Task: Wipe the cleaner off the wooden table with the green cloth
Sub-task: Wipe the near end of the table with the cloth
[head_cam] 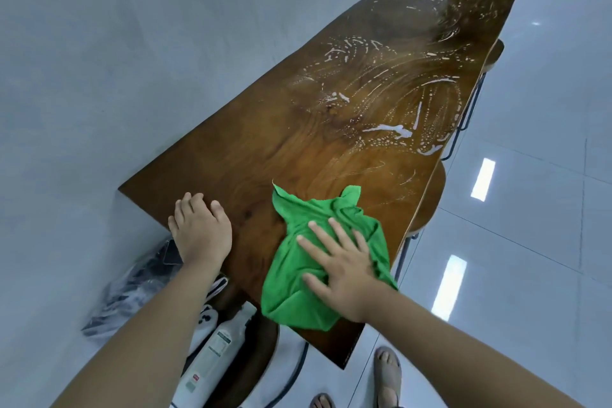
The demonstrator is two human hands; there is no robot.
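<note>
A: Where is the crumpled green cloth (291, 288)?
B: Under the right grip (344, 262), whose flat, released fingers press it onto the long brown wooden tabletop (248, 149).
A: And the white cleaner streaks (390, 131)?
B: Ahead of that grip, along the tabletop's long axis. The left grip (202, 228) rests released on the tabletop, holding nothing, farther from them.

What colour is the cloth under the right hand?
Green cloth, seen best in the head view.

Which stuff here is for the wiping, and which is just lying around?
For the job: green cloth, wooden table, white cleaner streaks, right hand pressing the cloth, left hand resting on the table edge.
Just lying about: white bottle, plastic bag, stool.
</note>
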